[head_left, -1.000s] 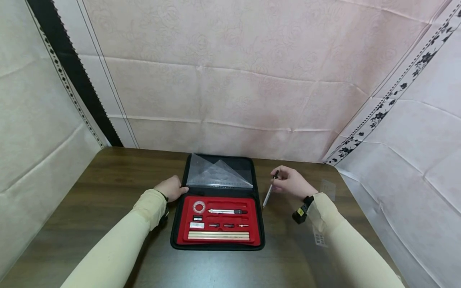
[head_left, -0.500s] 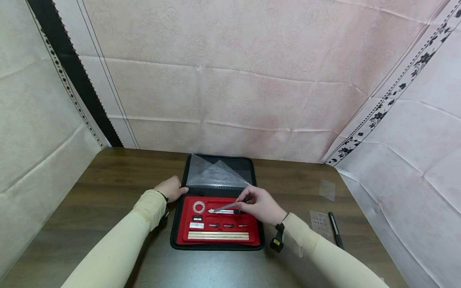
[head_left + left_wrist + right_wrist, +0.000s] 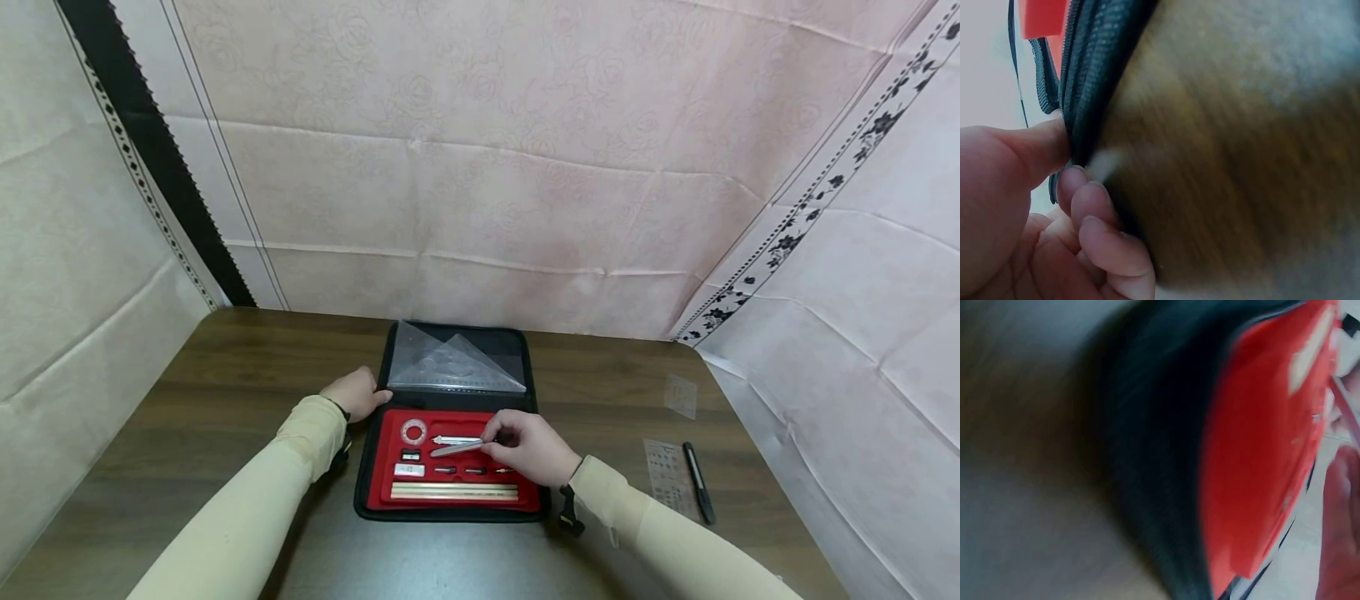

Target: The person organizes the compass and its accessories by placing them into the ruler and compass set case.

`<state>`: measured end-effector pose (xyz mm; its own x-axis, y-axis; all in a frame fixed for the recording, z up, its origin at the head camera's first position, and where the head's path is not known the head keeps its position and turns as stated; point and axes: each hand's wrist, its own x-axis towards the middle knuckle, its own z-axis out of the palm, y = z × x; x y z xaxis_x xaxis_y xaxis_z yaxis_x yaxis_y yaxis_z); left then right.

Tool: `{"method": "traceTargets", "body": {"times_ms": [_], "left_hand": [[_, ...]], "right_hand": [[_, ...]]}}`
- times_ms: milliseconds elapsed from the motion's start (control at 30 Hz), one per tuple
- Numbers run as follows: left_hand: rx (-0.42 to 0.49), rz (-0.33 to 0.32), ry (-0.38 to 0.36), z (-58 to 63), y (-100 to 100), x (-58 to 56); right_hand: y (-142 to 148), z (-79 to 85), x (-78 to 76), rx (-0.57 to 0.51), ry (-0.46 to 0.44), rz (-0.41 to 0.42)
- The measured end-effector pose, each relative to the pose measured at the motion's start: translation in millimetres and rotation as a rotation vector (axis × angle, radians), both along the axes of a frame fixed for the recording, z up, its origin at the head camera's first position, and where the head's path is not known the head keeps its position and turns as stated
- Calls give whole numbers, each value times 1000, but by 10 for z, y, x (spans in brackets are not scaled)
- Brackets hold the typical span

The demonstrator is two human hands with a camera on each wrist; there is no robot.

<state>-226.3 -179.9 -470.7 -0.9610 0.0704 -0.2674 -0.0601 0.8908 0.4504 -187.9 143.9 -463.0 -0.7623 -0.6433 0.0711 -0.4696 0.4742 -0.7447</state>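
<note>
A black zip case [image 3: 450,516] lies unfolded on the table, with a red tray [image 3: 385,502] in its near half. My left hand [image 3: 351,393] grips the case's left edge; the left wrist view has thumb and fingers pinching the zipped border [image 3: 1099,69]. Between right thumb and fingers I pinch a slim silver compass [image 3: 456,449], tilted low over the tray. The right hand [image 3: 532,450] covers its dark end. Just beyond it, a second compass [image 3: 452,439] lies in its slot, partly hidden. The right wrist view is blurred, showing the tray and fingers [image 3: 1339,506].
Clear set squares [image 3: 450,371] sit in the lid half. The tray also holds a white-and-red ring [image 3: 413,431], an eraser [image 3: 409,470], small parts and pale pencils [image 3: 453,493]. To the right lie a black pen [image 3: 698,483], a stencil sheet [image 3: 670,475] and a clear piece [image 3: 681,395].
My right hand has brought the silver compass from the table right of the case leftward over the tray, then lower and nearer. The pen came into sight. My left hand has stayed put.
</note>
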Motion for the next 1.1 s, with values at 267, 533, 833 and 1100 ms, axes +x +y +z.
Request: {"method": "traceTargets", "body": {"times_ms": [267,533,833,1100], "left_hand": [[-7,-14,16,6,2,8],[-4,4,3,-2,12,16],[0,9,3,1,12,13],[-9,18,-15,-26,1,-11]], "right_hand": [[25,-96,27,253,338,161],[-5,-60,49,334,510,252],[-27,-49,65,480,722,310],[-77,-38,98,657,827,373]]}}
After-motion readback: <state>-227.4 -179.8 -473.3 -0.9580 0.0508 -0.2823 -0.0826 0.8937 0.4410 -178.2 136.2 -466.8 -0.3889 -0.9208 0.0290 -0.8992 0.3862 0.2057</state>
